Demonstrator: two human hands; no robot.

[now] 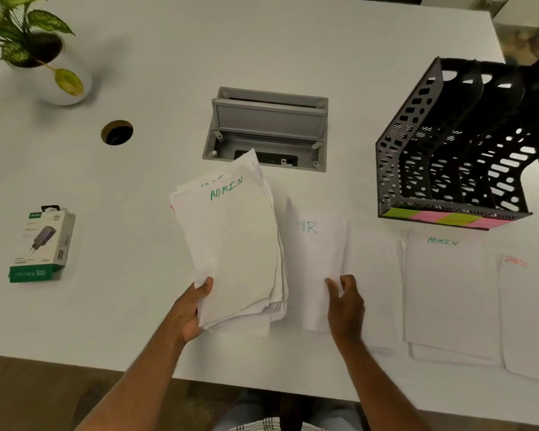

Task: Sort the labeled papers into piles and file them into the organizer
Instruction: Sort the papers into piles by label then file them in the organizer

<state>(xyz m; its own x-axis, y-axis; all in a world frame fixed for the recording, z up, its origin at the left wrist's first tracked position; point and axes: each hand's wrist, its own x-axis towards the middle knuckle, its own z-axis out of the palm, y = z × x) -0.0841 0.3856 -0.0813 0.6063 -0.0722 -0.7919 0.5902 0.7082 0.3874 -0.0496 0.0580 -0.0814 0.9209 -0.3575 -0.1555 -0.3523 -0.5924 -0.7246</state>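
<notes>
My left hand (191, 309) grips the lower left corner of a thick stack of white papers (234, 244), held above the table; its top sheet reads ADMIN in green. My right hand (344, 301) holds the bottom edge of a single sheet marked HR (319, 259), blurred, just right of the stack. On the table to the right lies a small pile topped by an ADMIN sheet (448, 293), and beside it a sheet marked SPORTS (529, 315) in red. The black mesh organizer (417, 157) stands at the back right, with green and pink sticky labels along its front.
An open grey cable box (268, 119) is sunk into the white table (137, 321) behind the stack. A boxed charger (42, 247) lies at the left, a cable hole (117, 132) beyond it, and a potted plant (53, 63) in the far left corner.
</notes>
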